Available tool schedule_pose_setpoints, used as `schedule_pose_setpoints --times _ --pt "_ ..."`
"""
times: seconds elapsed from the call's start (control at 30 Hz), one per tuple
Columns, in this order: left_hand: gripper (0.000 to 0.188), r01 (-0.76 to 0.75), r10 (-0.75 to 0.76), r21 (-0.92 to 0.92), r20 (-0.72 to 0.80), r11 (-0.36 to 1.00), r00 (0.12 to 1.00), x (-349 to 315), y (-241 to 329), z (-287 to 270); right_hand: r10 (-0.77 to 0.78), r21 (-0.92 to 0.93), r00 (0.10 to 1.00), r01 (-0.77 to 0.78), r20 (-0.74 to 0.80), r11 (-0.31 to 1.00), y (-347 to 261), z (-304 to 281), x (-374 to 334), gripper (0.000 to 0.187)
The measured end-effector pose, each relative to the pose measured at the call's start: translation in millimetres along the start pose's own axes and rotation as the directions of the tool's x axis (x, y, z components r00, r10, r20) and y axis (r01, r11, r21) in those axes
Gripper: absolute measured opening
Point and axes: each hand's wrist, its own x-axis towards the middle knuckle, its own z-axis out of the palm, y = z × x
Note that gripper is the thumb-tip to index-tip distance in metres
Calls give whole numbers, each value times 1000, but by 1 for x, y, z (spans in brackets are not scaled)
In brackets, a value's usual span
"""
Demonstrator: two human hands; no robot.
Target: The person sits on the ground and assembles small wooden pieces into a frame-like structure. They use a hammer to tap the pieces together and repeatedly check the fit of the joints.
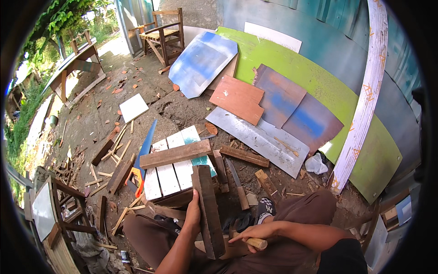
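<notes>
My left hand (194, 212) is wrapped round the edge of a dark length of timber (207, 210), which stands tilted between my knees. Close to its lower end, my right hand (260, 232) grips a tool with a round, light wooden handle (258, 243); its working end is hidden, so its kind cannot be told. In front is a low white slatted stool (165, 179) with a brown wooden beam (175, 153) lying across its top. Against its left side leans a handsaw (147, 145) with a blue blade and orange grip. To the right, a long knife (237, 182) with a wooden handle lies on the ground.
Wood offcuts (121, 170) litter the ground at left, beside a wooden frame (64, 208). Painted boards (203, 61) and a green panel (319, 75) lean on the metal wall. A white post (365, 100) slants at right. A wooden chair (162, 39) stands far back.
</notes>
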Motion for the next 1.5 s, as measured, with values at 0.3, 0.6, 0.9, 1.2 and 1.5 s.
schedule_pose_setpoints --times 0.3,0.6,0.9,1.2,1.5 --pt "78 41 -39 -49 44 998 998 14 7 -1 77 -80 993 -85 -91 993 16 -3 32 61" --pt "78 72 -69 -20 121 997 990 15 14 -14 -303 -68 953 304 23 950 25 9 15 64" --pt "87 62 -59 -33 100 998 993 20 4 -17 -750 -908 525 -120 -402 403 -7 26 5 46" --pt "90 137 -114 -94 220 986 969 16 -30 15 -875 -726 -233 665 -425 176 -74 38 -78 52" --pt "98 271 -292 113 292 956 911 14 -75 50 -797 -328 -128 940 -591 93 -85 32 -109 53"
